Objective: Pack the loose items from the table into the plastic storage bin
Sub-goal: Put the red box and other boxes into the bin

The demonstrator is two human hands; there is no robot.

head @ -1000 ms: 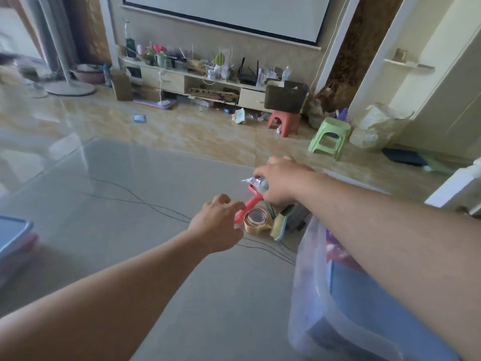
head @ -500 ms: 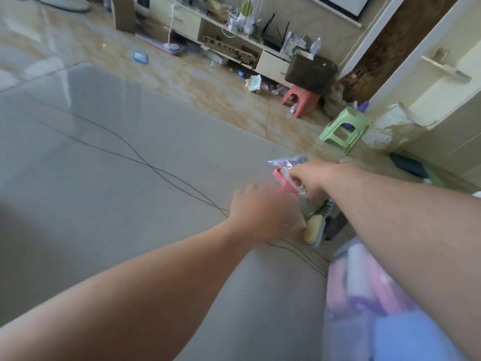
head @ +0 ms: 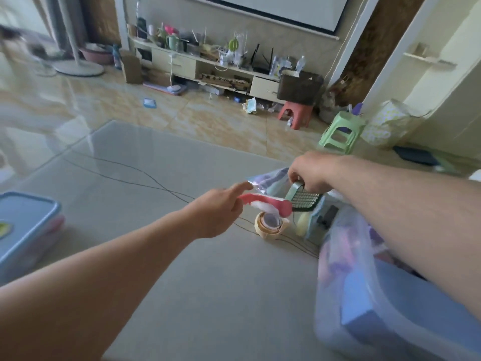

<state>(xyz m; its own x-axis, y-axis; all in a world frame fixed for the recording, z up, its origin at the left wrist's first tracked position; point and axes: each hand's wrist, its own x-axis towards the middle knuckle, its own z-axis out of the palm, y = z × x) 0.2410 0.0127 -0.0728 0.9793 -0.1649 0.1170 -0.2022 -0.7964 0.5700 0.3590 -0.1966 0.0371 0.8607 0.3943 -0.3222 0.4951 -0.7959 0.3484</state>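
Tape dispenser: pink, lifted off table.
Grid slicer: green, tilted, held.
Storage bin: translucent, right, part-filled.

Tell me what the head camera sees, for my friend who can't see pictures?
Two bare arms reach across a grey table: the left hand holds a pink-handled tool, the right hand grips a green grid slicer. A tape roll lies below, a clear plastic bin at right.
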